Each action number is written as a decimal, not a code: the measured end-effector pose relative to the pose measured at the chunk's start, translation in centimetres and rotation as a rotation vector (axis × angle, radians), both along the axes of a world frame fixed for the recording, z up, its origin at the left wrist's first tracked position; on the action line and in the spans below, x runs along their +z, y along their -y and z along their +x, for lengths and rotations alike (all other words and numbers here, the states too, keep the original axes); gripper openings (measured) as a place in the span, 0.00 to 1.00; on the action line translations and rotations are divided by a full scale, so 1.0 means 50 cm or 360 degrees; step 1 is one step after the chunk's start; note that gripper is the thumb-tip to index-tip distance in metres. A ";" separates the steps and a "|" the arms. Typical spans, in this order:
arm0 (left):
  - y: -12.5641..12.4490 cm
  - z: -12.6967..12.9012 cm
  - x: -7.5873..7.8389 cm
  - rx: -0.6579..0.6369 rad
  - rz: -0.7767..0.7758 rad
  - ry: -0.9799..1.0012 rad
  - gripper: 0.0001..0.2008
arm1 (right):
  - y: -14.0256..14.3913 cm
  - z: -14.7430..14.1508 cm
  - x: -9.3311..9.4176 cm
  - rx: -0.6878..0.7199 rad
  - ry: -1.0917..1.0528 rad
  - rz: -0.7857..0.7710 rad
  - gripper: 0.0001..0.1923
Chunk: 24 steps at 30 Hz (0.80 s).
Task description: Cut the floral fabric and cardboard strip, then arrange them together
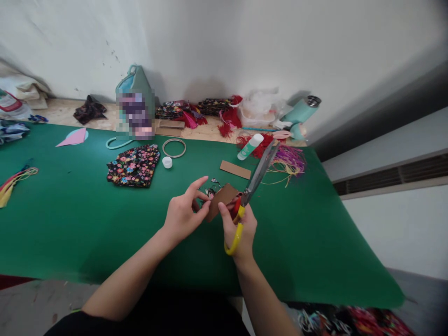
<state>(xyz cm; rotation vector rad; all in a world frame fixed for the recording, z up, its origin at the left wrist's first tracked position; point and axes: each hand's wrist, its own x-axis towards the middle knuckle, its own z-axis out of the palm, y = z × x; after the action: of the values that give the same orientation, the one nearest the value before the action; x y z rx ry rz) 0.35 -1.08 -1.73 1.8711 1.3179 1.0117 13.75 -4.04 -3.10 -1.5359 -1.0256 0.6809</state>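
Left hand (184, 215) pinches brown card (221, 199) — right hand (240, 231) grips scissors (254, 184) (blades closed).

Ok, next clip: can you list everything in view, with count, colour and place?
cardboard piece: one, brown, between both hands
scissors: one, yellow handles, in right hand
cardboard strip: one, brown, behind the hands
glue stick: one, white and green, lying by red tassels
floral fabric: one, black multicolour, mid table
ring: one, pale, beside fabric
cap: one, white, below ring
bag: one, teal, back
flask: one, teal, back right
table cover: one, green
left hand: pinching cardboard
right hand: gripping scissors
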 end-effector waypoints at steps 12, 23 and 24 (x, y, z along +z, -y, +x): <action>0.001 0.001 0.002 0.0012 -0.0064 -0.0042 0.28 | 0.000 0.000 -0.005 0.0025 0.0009 0.0001 0.11; -0.002 0.000 0.008 -0.0005 -0.0249 -0.0003 0.25 | 0.002 -0.002 -0.005 0.0055 0.0047 -0.0007 0.11; -0.002 -0.001 0.008 -0.0018 -0.0275 -0.0017 0.23 | 0.002 -0.002 -0.004 0.0053 0.0048 -0.0011 0.11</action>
<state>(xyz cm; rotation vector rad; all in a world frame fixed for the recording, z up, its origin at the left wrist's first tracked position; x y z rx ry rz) 0.32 -0.99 -1.33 1.7539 1.3547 0.8547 13.64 -4.14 -3.30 -1.5420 -1.0744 0.6868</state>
